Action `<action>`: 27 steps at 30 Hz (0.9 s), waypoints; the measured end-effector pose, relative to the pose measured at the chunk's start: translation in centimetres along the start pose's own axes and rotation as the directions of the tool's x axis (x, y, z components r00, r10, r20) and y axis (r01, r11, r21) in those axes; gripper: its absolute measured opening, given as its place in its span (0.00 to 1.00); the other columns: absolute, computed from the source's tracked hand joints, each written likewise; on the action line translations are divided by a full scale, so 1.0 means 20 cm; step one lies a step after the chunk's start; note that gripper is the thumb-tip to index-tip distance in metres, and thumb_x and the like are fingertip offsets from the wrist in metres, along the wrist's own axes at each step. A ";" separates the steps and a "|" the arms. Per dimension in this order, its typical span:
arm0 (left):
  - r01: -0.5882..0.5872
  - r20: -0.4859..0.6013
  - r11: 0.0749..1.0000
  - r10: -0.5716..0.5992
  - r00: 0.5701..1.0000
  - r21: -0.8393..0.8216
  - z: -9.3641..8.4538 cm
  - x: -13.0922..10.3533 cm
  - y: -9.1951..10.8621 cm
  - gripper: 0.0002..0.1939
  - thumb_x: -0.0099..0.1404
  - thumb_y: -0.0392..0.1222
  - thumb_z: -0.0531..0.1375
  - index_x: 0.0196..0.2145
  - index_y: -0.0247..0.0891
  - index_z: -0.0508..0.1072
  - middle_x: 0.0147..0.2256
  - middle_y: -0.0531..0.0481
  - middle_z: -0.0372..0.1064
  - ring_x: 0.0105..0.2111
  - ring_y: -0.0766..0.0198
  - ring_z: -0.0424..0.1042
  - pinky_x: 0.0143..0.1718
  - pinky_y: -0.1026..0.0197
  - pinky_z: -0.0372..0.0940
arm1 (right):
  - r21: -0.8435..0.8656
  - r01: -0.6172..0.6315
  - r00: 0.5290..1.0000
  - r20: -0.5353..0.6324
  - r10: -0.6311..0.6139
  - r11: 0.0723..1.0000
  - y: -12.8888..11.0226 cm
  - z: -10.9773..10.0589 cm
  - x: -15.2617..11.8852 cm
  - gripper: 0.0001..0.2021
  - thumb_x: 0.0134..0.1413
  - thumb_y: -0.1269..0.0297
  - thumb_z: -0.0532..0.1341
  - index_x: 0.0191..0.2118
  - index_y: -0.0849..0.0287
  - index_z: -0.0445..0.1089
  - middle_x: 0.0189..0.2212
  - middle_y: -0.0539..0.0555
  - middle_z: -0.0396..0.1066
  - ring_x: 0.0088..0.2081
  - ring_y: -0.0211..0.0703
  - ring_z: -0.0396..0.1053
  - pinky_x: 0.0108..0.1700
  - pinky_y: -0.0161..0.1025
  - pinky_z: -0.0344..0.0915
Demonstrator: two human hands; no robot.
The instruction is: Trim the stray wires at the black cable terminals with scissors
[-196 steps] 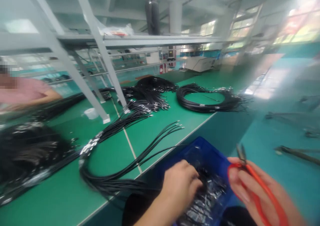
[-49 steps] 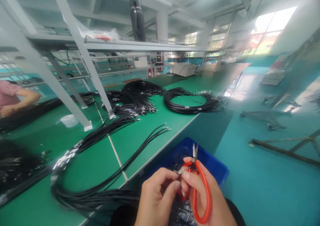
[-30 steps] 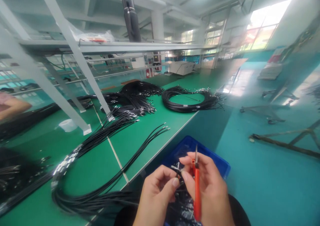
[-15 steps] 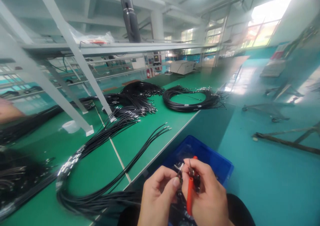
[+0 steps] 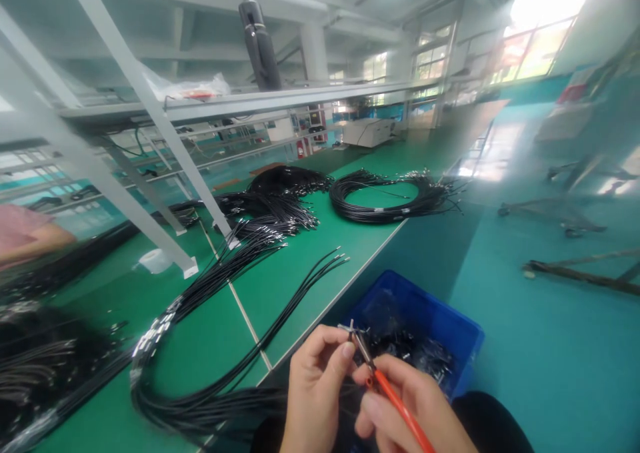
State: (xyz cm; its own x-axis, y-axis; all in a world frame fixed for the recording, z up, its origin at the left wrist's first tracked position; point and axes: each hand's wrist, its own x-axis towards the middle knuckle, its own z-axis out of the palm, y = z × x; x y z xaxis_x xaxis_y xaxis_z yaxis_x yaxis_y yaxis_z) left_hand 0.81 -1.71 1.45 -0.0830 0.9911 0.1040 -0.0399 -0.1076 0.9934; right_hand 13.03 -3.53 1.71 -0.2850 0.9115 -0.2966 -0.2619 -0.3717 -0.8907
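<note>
I have the left hand (image 5: 317,381) pinching a thin black cable end with splayed pale strands (image 5: 351,336) between thumb and forefinger, and the right hand (image 5: 413,403) wrapped around small metal snips with orange-red handles (image 5: 397,399), their blades right at the strands; whether they touch, I can't tell. Just beyond the hands I see an open blue plastic box (image 5: 467,339) holding dark and shiny bits. To the left, a curved bundle of black cables (image 5: 173,383) lies on the green desk (image 5: 205,336). Farther off sits a ring-shaped black cable coil (image 5: 377,217); at far left, a person in pink (image 5: 27,229).
</note>
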 end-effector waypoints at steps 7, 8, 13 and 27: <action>0.045 -0.051 0.998 -0.042 0.998 0.048 0.01 0.00 0.00 0.04 0.53 0.38 0.64 0.26 0.36 0.74 0.23 0.53 0.70 0.25 0.65 0.67 0.28 0.67 0.63 | 0.070 -0.018 0.999 -0.030 0.020 0.997 0.01 0.00 0.03 0.13 0.37 0.61 0.67 0.30 0.61 0.67 0.15 0.49 0.69 0.09 0.27 0.52 0.13 0.27 0.44; 0.050 -0.051 0.998 -0.048 0.998 0.048 0.02 0.00 0.00 0.04 0.53 0.39 0.64 0.26 0.36 0.74 0.23 0.53 0.70 0.25 0.65 0.67 0.27 0.67 0.63 | 0.074 -0.017 0.999 -0.035 0.020 0.997 0.02 0.00 0.04 0.13 0.37 0.61 0.67 0.30 0.61 0.67 0.15 0.49 0.68 0.09 0.27 0.52 0.13 0.27 0.44; 0.035 -0.029 0.996 -0.033 0.999 0.082 0.02 0.01 -0.02 0.03 0.54 0.38 0.64 0.26 0.36 0.75 0.23 0.53 0.71 0.26 0.65 0.68 0.29 0.67 0.63 | 0.015 -0.001 0.999 -0.033 0.002 1.000 0.03 -0.02 0.04 0.10 0.39 0.62 0.66 0.28 0.60 0.67 0.11 0.45 0.65 0.10 0.27 0.50 0.13 0.26 0.42; -0.054 -0.022 0.979 0.059 0.998 0.197 0.02 0.01 -0.04 0.04 0.59 0.38 0.60 0.29 0.37 0.76 0.25 0.52 0.69 0.25 0.66 0.68 0.28 0.67 0.64 | -0.015 -0.040 0.991 0.128 0.041 0.999 0.01 -0.09 0.01 0.15 0.41 0.56 0.64 0.31 0.62 0.65 0.15 0.46 0.63 0.16 0.30 0.58 0.19 0.26 0.49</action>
State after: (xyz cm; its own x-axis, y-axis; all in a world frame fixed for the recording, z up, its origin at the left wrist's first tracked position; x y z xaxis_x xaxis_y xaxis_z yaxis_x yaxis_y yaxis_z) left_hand 1.20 -1.31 0.69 -0.1069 0.9811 0.1614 0.1616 -0.1430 0.9764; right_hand 14.46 -3.04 0.84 -0.4110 0.8654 -0.2866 -0.2369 -0.4050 -0.8831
